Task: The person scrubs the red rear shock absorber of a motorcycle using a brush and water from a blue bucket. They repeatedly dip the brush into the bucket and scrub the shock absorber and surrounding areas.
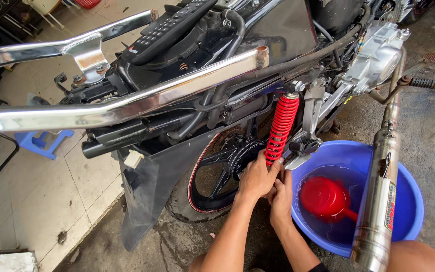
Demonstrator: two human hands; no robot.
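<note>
Two bare hands are recorded at the rear wheel of a motorcycle, both pressed close to the lower end of the red coil shock absorber (282,128).

Item 1: left hand (256,177). Fingers are laid upward against the bottom coils of the shock absorber, touching it; whether they are closed round it or only pressed to it cannot be told, since the fingertips are hidden behind the spring.

Item 2: right hand (281,199). It is tucked just under and behind the left hand, knuckles outward, fingers curled toward the lower mount; what is held, if anything, cannot be told.

Item 3: shock absorber. Its long axis runs up and slightly away from the hands, from the lower mount at the fingertips to the upper bolt well above them. The left hand is the nearer of the two to the coils.

Item 4: rear wheel (212,176), black with a red rim stripe, is found just to the left of the left hand.

Item 5: blue basin (409,201) of water, with a red ladle (325,197) lying in it, is placed just right of the right hand.

Item 6: chrome exhaust pipe (381,191) is seen beyond the basin's near side, well right of both hands.

Item 7: chrome grab rail (127,100) is noted far above the hands.
</note>
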